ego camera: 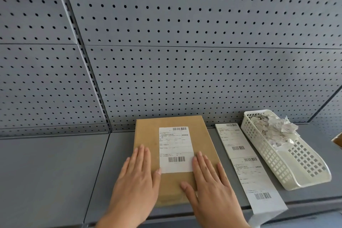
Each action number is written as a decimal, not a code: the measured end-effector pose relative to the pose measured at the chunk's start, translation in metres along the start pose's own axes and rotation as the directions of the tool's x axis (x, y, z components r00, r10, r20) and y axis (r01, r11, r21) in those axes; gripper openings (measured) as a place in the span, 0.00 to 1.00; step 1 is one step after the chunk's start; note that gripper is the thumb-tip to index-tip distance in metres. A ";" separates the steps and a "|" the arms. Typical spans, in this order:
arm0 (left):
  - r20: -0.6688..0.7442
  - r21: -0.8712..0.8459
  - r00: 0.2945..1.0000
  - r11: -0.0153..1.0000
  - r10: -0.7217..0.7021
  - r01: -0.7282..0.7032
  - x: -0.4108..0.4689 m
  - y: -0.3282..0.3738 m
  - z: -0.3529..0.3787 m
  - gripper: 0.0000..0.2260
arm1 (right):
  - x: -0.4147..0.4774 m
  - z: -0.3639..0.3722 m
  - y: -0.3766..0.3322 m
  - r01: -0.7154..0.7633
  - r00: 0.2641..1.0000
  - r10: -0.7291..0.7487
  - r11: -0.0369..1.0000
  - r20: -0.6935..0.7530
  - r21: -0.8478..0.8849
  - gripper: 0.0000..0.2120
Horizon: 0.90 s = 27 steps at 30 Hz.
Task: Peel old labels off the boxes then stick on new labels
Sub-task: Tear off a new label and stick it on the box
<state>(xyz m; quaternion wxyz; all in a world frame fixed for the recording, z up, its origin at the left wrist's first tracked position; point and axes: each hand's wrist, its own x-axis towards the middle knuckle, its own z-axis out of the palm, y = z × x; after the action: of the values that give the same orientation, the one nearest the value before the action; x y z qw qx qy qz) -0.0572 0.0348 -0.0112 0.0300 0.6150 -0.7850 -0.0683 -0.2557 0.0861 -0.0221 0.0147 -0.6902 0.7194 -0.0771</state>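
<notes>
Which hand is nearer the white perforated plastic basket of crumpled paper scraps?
Right. The right hand presses the brown cardboard box on the side toward the white plastic basket; the left hand rests on the box's opposite edge.

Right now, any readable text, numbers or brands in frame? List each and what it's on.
Label on the box: two barcodes and small print, too blurred to read.
Label strip beside the box: barcodes and print, too small to read.
Paper scraps in the basket: nothing legible.
No quotable text anywhere.

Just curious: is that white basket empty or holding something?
Partly filled: crumpled paper scraps pile at the basket's far end; near end bare.
</notes>
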 end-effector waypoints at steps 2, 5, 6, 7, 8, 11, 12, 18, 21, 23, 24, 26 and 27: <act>-0.033 -0.068 0.999 0.997 -0.033 0.031 -0.001 -0.005 -0.002 0.42 | -0.002 -0.002 0.001 -0.036 0.999 0.036 0.999 0.018 0.021 0.37; 0.030 -0.251 0.989 0.957 -0.145 0.148 0.000 -0.009 -0.007 0.38 | -0.002 -0.007 0.009 -0.063 0.996 0.061 0.997 0.072 0.034 0.38; 0.053 -0.350 0.986 0.922 -0.160 0.168 0.000 -0.011 -0.006 0.38 | 0.001 -0.011 0.013 -0.053 0.995 0.050 0.998 0.086 0.040 0.39; 0.077 -0.459 0.982 0.868 -0.174 0.189 -0.001 -0.014 -0.005 0.38 | 0.005 -0.014 0.019 -0.034 0.999 0.032 0.998 0.030 0.061 0.41; 0.095 -0.566 0.978 0.798 -0.186 0.207 -0.001 -0.017 -0.003 0.38 | 0.010 -0.016 0.025 -0.033 0.999 0.036 0.991 -0.024 0.131 0.41; 0.178 -0.775 0.958 0.569 -0.224 0.277 0.003 -0.022 0.000 0.39 | 0.024 -0.025 0.042 -0.218 0.976 0.176 0.821 0.129 0.527 0.41; 0.210 -0.817 0.951 0.493 -0.228 0.299 0.004 -0.022 -0.001 0.37 | 0.030 -0.024 0.046 -0.288 0.958 0.222 0.714 0.184 0.638 0.41; 0.259 -0.938 0.946 0.182 -0.192 0.294 0.005 -0.018 -0.010 0.21 | 0.042 -0.015 0.046 -0.428 0.903 0.230 0.440 0.362 0.789 0.25; 0.266 -0.948 0.942 0.124 -0.204 0.294 0.006 -0.019 -0.013 0.19 | 0.037 -0.014 0.039 -0.429 0.901 0.257 0.404 0.350 0.808 0.22; 0.253 -0.956 0.949 0.102 -0.187 0.275 0.006 -0.018 -0.018 0.19 | 0.031 -0.016 0.035 -0.433 0.896 0.290 0.394 0.337 0.811 0.25; 0.241 -0.960 0.953 0.097 -0.182 0.262 0.005 -0.018 -0.021 0.19 | 0.029 -0.017 0.034 -0.430 0.895 0.302 0.389 0.329 0.814 0.26; 0.219 -0.968 0.963 0.089 -0.158 0.235 0.005 -0.018 -0.026 0.20 | 0.022 -0.020 0.032 -0.428 0.888 0.343 0.370 0.308 0.824 0.28; 0.207 -0.972 0.968 0.085 -0.145 0.220 0.005 -0.018 -0.029 0.21 | 0.018 -0.024 0.030 -0.423 0.886 0.358 0.358 0.296 0.832 0.29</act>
<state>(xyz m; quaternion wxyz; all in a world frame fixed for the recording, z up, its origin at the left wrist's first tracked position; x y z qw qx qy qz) -0.0377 0.0239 0.0143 0.4003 0.5284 -0.4569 -0.5932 -0.2892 0.0712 -0.0006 0.4083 -0.3928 0.7158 -0.4082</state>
